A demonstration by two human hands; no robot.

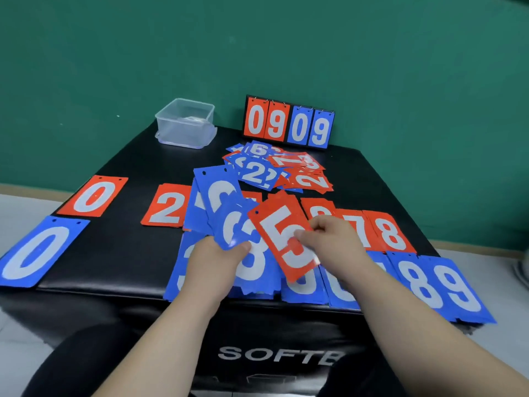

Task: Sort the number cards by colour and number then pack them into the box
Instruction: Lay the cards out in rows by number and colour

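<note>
Over the block's (114,253) near edge the left hand (211,262) grips a fan of blue cards (220,202); the right hand (332,242) pinches a red 5 (283,242) beside it. Blue 0 (37,253) lies at the near left corner, blue 9 (458,287) at the near right, red 0 (93,196) and red 8 (389,232) behind them. Farther, a mixed pile (280,167); the box (186,124) stands at the far left corner.

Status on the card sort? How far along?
Done: red and blue rows partly laid out by number, red 0 to blue 9. In hand: left hand grips blue cards, right hand pinches red 5 card. Left: mixed pile is unsorted; clear box shows no coloured cards yet.
</note>
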